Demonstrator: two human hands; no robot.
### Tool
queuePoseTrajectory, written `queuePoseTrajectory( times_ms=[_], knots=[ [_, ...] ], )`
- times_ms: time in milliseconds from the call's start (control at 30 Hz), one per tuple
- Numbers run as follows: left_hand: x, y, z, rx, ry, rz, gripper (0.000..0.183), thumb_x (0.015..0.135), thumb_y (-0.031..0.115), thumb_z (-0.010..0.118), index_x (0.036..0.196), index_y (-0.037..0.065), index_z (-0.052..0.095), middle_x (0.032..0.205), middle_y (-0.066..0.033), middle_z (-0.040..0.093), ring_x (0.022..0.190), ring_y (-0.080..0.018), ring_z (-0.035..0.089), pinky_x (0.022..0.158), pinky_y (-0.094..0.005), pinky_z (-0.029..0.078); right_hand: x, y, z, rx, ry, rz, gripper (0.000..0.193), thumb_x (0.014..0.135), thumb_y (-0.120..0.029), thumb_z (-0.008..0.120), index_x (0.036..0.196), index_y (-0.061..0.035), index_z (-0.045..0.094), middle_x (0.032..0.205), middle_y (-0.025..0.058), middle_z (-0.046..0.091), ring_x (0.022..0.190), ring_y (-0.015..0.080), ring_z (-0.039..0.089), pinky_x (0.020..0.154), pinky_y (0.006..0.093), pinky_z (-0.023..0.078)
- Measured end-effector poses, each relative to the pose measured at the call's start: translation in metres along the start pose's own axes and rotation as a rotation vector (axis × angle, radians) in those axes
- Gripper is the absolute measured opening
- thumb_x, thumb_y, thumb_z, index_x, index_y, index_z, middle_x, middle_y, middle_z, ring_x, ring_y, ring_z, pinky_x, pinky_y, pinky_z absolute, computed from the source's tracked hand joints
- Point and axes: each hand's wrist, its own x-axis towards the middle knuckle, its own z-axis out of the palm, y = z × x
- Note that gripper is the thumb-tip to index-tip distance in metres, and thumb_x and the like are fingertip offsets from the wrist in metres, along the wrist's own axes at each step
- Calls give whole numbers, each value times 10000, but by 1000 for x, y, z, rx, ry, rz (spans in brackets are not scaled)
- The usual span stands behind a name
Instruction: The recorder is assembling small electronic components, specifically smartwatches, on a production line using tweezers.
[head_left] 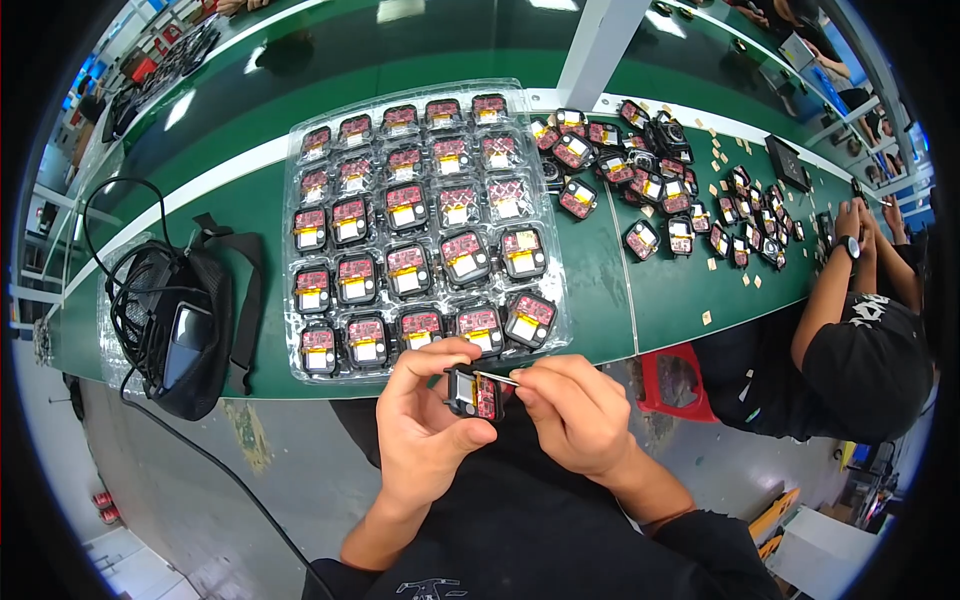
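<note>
Between the thumb and fingers of my left hand [420, 420] is a small black device housing [474, 392], its red circuit board and pale battery showing. My right hand [580, 415] pinches a thin metal tool, perhaps tweezers [497, 378], whose tip meets the housing's upper edge. Both hands are in front of the table's near edge. Just beyond them lies a clear plastic tray [430, 95] with rows of similar black housings, each with a red board. One tilted housing [530, 318] sits in its near right corner.
A black bag [195, 340] with cables rests on the green table [590, 300] at left. Loose housings [645, 185] and small tan pieces are heaped at right, near a co-worker [850, 350]. A red stool [680, 385] stands below. A white post [600, 50] rises behind the tray.
</note>
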Motion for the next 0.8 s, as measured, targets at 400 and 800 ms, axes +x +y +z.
queuePoseTrajectory(
  times_ms=[400,800],
  knots=[
    [0,5,13,72,114,53,729,696,364,964,1187,13,556,1215,-163,591,1045,-241,680,836,-382,653,9,1,-11,-28,-62,-46,233,783,-13,808,997,13,719,861,99,669,665,237,683,582,334,564],
    [20,26,-1,333,-45,332,643,725,84,946,1231,38,553,1223,-137,610,1059,-221,657,888,-346,559,14,74,-31,-638,190,518,299,936,-166,732,1184,-20,655,1215,178,544,746,347,681,646,440,538]
  ],
)
